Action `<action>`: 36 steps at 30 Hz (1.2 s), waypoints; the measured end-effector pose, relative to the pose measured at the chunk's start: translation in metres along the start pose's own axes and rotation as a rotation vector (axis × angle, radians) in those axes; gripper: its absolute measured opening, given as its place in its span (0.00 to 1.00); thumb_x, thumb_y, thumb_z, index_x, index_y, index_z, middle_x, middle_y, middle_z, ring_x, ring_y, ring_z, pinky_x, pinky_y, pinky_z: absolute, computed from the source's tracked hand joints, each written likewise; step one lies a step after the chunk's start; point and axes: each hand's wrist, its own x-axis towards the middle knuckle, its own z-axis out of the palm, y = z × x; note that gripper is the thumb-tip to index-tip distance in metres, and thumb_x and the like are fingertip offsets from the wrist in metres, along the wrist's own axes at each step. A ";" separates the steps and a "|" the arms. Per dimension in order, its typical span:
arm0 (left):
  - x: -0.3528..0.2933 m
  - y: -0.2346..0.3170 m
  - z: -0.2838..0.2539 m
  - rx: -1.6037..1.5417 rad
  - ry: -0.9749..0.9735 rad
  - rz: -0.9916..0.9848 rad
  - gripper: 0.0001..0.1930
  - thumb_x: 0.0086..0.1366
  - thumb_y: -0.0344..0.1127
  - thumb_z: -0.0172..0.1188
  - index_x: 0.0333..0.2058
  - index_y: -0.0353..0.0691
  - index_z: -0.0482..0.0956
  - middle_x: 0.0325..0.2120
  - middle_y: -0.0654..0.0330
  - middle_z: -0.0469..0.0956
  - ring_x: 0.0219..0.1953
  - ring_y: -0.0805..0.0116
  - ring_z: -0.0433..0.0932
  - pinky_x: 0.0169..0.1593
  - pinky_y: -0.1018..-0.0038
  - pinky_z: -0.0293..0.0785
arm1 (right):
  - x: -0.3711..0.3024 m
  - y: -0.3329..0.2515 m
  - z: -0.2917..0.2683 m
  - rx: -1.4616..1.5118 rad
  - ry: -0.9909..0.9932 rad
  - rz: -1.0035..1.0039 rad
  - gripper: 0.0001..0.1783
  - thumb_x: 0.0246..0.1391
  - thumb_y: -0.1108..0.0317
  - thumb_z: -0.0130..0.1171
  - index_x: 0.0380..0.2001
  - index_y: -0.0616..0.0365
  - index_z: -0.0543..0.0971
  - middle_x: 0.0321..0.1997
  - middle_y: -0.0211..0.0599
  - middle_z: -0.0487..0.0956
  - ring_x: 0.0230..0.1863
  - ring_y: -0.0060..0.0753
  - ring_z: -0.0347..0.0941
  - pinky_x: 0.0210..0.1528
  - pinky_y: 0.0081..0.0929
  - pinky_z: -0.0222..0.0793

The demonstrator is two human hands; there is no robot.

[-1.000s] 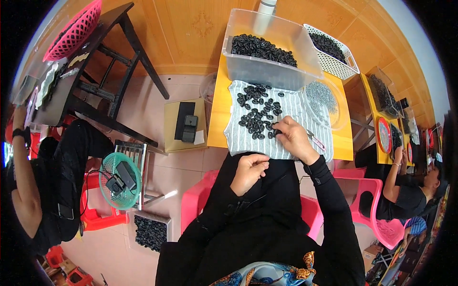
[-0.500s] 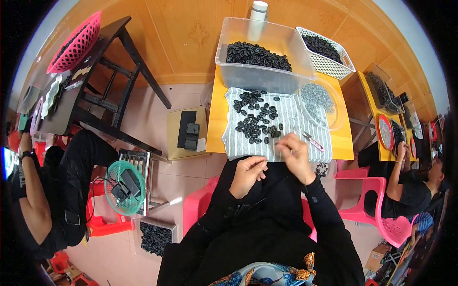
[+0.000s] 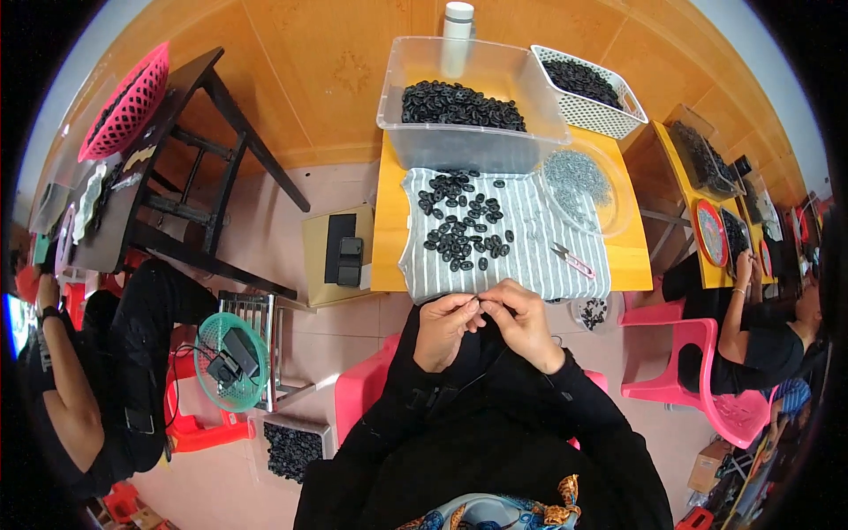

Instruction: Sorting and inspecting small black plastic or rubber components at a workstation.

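My left hand and my right hand meet at the fingertips above my lap, just off the near edge of a grey-and-white striped cloth. Both are closed in a pinch. A small dark piece peeks out between the left fingertips, mostly covered. What the right fingers pinch is too small to make out. On the cloth lie many loose black oval pieces with holes. Pink-handled thread snips rest to their right. A clear round tray of small silvery metal parts stands at the cloth's right side.
Behind the cloth, a clear plastic bin and a white basket hold black pieces. A white bottle stands behind the bin. Co-workers sit left and right. A green basket with devices is on my left.
My right hand has come back from the cloth toward my lap and joined the left hand at the fingertips. The whole view has shifted slightly.
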 end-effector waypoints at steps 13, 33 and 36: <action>0.001 0.006 0.001 -0.013 0.069 -0.008 0.06 0.59 0.25 0.59 0.36 0.31 0.79 0.28 0.56 0.80 0.22 0.73 0.77 0.23 0.84 0.68 | 0.020 -0.223 -0.012 0.541 0.493 -1.777 0.06 0.53 0.79 0.50 0.35 0.63 0.67 0.37 0.34 0.66 0.39 0.29 0.65 0.39 0.22 0.61; 0.003 0.004 -0.007 0.014 0.087 0.019 0.10 0.59 0.23 0.58 0.40 0.31 0.78 0.28 0.57 0.79 0.24 0.74 0.76 0.28 0.84 0.69 | -0.020 -0.113 -0.014 0.312 -0.091 -1.536 0.09 0.40 0.64 0.52 0.22 0.59 0.71 0.22 0.34 0.68 0.25 0.34 0.65 0.26 0.31 0.59; -0.001 0.006 -0.006 0.030 0.107 0.022 0.11 0.60 0.23 0.57 0.42 0.31 0.77 0.29 0.55 0.79 0.25 0.73 0.77 0.28 0.81 0.69 | -0.002 -0.075 -0.046 -0.581 -0.646 -0.759 0.09 0.36 0.68 0.58 0.25 0.59 0.74 0.27 0.39 0.70 0.27 0.39 0.67 0.26 0.31 0.61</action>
